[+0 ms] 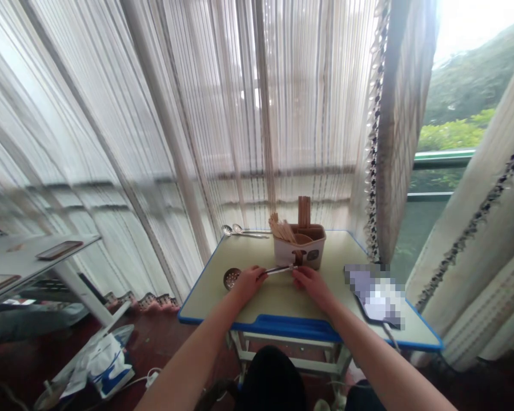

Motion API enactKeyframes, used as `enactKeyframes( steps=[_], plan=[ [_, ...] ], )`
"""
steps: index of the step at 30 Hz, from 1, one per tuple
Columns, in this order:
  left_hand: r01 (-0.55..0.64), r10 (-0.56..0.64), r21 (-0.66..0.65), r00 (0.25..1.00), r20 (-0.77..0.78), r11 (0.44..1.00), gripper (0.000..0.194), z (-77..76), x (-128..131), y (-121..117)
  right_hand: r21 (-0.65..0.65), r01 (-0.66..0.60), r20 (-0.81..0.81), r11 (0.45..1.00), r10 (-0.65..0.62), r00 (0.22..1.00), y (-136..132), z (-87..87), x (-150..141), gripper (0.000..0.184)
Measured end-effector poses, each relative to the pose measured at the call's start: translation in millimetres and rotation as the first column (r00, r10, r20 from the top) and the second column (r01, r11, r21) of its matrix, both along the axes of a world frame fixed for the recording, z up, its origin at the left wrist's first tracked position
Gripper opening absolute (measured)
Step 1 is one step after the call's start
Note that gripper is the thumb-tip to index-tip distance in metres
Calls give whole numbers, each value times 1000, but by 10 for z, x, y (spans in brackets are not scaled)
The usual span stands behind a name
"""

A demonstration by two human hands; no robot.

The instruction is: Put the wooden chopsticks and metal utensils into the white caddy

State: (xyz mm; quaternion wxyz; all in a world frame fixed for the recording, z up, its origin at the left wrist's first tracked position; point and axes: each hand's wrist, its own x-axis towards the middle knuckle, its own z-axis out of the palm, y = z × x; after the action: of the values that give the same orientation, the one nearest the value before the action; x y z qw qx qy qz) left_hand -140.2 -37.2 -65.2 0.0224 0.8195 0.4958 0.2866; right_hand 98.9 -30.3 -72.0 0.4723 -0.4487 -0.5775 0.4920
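A slotted ladle (278,270) lies crosswise just over the table, its dark perforated bowl to the left. My left hand (251,282) is closed around the handle close to the bowl. At the handle's far end, the fingers of my right hand (307,279) pinch the tip. Just behind my hands stands a white and brown utensil caddy (281,253), with wooden chopsticks (304,211) upright at its back and more wooden sticks (284,231) leaning in its left side. Two more metal ladles (251,233) lie at the table's back left corner.
The small table (209,291) has a blue edge. A blurred-out phone or tablet (374,297) with a cable lies at its right. Curtains (240,142) hang right behind it. Another table (68,246) stands left, with a white bag (107,365) on the floor.
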Motion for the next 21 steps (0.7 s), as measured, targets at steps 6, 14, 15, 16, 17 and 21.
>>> enactKeyframes(
  steps=[6, 14, 15, 16, 17, 21],
  plan=[
    [-4, 14, 77, 992, -127, 997, 30, 20, 94, -52, -12, 35, -105, 999, -36, 994, 15, 25, 13, 30],
    [-428, 429, 306, 901, 69, 850, 24, 114, -141, -175, -125, -34, -262, 992, 0, 965, 21, 19, 37, 25],
    [-460, 455, 299, 886, 89, 836, 24, 111, -154, -175, -125, -28, -271, 992, -7, 963, 21, 20, 39, 24],
    [-490, 479, 276, 871, 110, 827, 25, 102, -166, -170, -125, -16, -281, 992, -20, 960, 24, 21, 44, 23],
    [-517, 501, 235, 856, 129, 823, 25, 88, -179, -160, -127, -1, -290, 992, -36, 956, 28, 23, 54, 23],
    [-531, 528, -29, 833, 168, 847, 22, 2, -260, -84, -145, 45, -325, 988, -90, 941, 49, 39, 124, 20]
  ],
)
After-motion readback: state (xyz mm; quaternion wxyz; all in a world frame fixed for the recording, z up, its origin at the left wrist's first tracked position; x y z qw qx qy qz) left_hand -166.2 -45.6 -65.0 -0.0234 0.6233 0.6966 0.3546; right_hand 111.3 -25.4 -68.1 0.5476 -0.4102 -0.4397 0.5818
